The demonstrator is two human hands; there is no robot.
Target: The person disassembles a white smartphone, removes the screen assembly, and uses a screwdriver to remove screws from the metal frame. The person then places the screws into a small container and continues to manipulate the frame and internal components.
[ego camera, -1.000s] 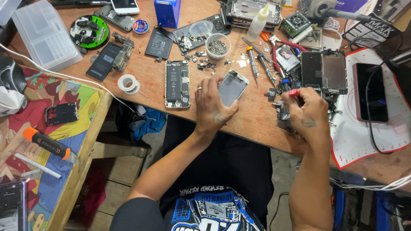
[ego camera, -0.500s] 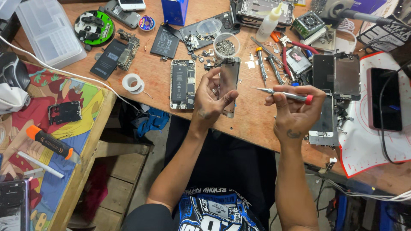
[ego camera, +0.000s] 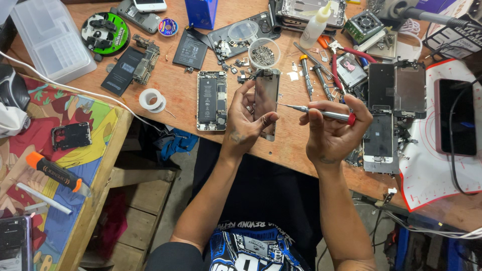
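Lighting: bright, even, diffuse, from overhead; 0 harsh shadows.
Shadows: soft, short, under the left hand (ego camera: 246, 123) and right hand (ego camera: 331, 133) on the wooden bench (ego camera: 181, 98); dark under-bench zone at 6 o'clock.
Glare: mild sheen on the phone screen (ego camera: 456, 116) at 3 o'clock.
Focus: sharp centre; slight softness and wide-angle bowing toward the edges.

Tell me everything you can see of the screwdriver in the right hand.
The screwdriver is slim: a thin metal shaft with a fine tip, a silvery handle and a red end cap. It lies nearly level, above the wooden bench. The right hand pinches its handle between thumb and fingers, cap end towards the person's right. Its tip points left at the edge of the phone screen panel, which the left hand holds upright. Whether the tip touches the panel cannot be told.
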